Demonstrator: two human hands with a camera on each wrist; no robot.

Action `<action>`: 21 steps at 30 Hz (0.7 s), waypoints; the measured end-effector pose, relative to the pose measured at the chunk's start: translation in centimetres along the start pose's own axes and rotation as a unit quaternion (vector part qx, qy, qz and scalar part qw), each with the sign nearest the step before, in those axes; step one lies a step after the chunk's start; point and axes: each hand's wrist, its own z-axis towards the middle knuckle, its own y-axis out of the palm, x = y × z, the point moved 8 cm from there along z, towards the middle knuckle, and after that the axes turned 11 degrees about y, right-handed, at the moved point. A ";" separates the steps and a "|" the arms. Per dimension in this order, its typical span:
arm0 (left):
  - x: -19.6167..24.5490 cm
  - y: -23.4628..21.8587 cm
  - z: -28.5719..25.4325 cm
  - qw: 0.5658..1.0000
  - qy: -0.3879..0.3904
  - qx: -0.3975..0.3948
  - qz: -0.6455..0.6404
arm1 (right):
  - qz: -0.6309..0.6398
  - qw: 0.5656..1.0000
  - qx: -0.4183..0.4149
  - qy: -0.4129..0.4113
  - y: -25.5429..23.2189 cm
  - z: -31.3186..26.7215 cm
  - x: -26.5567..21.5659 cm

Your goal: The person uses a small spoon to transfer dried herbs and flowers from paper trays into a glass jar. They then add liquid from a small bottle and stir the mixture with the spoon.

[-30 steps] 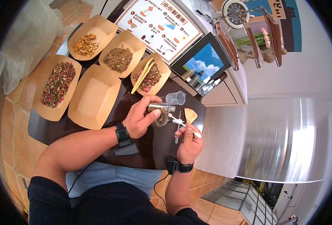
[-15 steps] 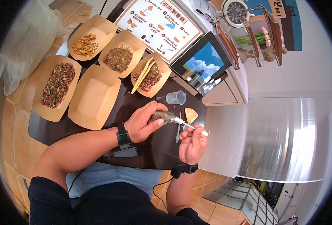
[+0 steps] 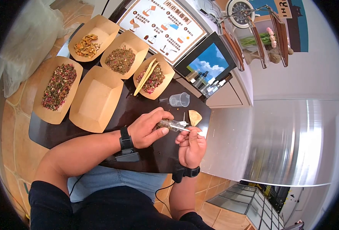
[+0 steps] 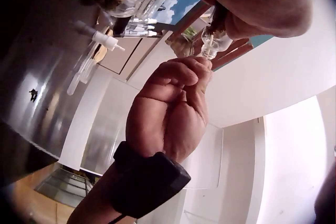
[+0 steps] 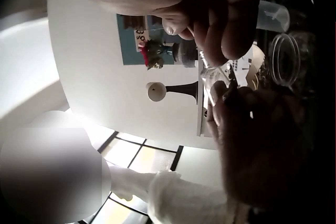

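My left hand [image 3: 148, 128] grips a small clear glass bottle [image 3: 170, 124] partly filled with dried herbs, tilted with its mouth toward the right hand. Between thumb and fingers, my right hand [image 3: 192, 149] pinches a thin white stick [image 3: 181, 129] with a broader white end. In the left wrist view a pale stick shows inside the bottle neck [image 4: 210, 48], and the right hand's fingers are right at the mouth. Beneath the hands, a white pump top [image 4: 105, 40] lies on the table beside a clear plastic pipette [image 4: 81, 74].
A clear cup [image 3: 180, 100] and a tan wedge-shaped piece [image 3: 194, 118] are behind the hands. Paper trays of dried petals [image 3: 60, 87] and herbs [image 3: 120, 61] stand left, one with yellow tongs [image 3: 145, 77]. An open glass jar [image 5: 285, 58] appears in the right wrist view.
The bottle has tipped and moved down and right, its mouth toward the right hand. My right hand moved out right with the stick, then back in closer to the bottle.
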 end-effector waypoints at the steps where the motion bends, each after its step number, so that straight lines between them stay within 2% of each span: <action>1: 0.0 0.0 0.0 1.000 0.001 0.002 0.000 | 0.023 0.999 0.011 0.026 -0.3 0.1 0.4; 2: 0.0 -0.1 0.0 1.000 0.001 0.003 0.000 | 0.046 0.997 0.021 0.051 -0.6 0.2 0.9; 5: 0.2 -0.1 0.1 1.000 0.005 0.001 0.001 | 0.061 0.996 0.015 0.057 -0.4 0.2 0.9; 21: 0.0 -0.2 0.0 1.000 -0.018 0.010 0.000 | 0.061 0.997 0.027 0.029 -1.2 0.2 0.2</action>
